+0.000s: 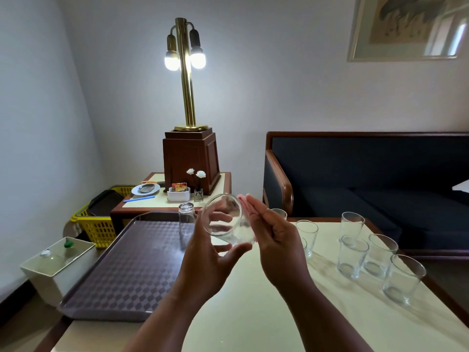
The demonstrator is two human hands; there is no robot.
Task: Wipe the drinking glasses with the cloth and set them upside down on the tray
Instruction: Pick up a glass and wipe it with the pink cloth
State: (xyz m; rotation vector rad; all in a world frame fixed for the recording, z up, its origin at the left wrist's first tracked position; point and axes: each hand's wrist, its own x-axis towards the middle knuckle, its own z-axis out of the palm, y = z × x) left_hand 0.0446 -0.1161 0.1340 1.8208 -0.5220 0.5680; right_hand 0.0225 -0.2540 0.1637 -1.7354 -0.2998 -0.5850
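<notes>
The tray (121,270) sits at the table's left edge, within reach for finished pieces. One inverted glass (186,219) stands at its far side, mouth down so it drains. The left hand (205,262) cradles the held glass (225,219), fingers curled around it, tilted with the mouth toward the camera for access. The right hand (274,240), fingers nearly straight, presses a pink cloth (242,199) against its wall. Upright glasses (375,252) wait at right.

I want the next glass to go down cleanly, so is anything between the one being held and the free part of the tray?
Nothing visible blocks it. The held glass sits in the left hand above the tray's right edge. Only one upturned glass stands at the tray's far right; the rest is bare.
</notes>
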